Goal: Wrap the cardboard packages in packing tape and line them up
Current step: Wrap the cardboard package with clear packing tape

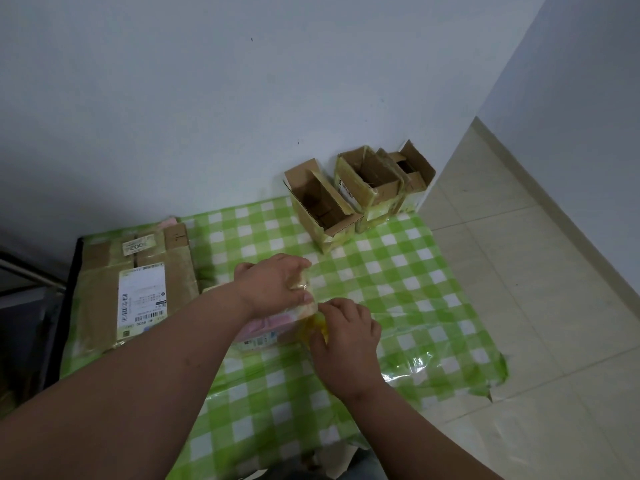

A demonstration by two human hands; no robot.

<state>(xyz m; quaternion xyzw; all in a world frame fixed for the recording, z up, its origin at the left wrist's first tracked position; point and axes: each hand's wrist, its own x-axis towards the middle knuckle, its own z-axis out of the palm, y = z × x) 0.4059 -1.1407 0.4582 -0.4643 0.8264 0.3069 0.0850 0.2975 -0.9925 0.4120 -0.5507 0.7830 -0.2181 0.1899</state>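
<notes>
A small package [266, 329] with a pink and white label lies in the middle of the green checked cloth [398, 282]. My left hand [273, 285] lies over its top right corner, fingers curled round the edge and thumb pressing the taped side. My right hand [343, 337] sits just right of the package and grips a yellowish roll of packing tape [317, 327], mostly hidden under the fingers. A strip of tape runs from the roll onto the package.
A large taped cardboard box [138, 289] with shipping labels lies at the left. Three open cardboard boxes [322, 209] [370, 181] [412, 171] stand in a row against the wall at the back right. Tiled floor [519, 271] lies to the right.
</notes>
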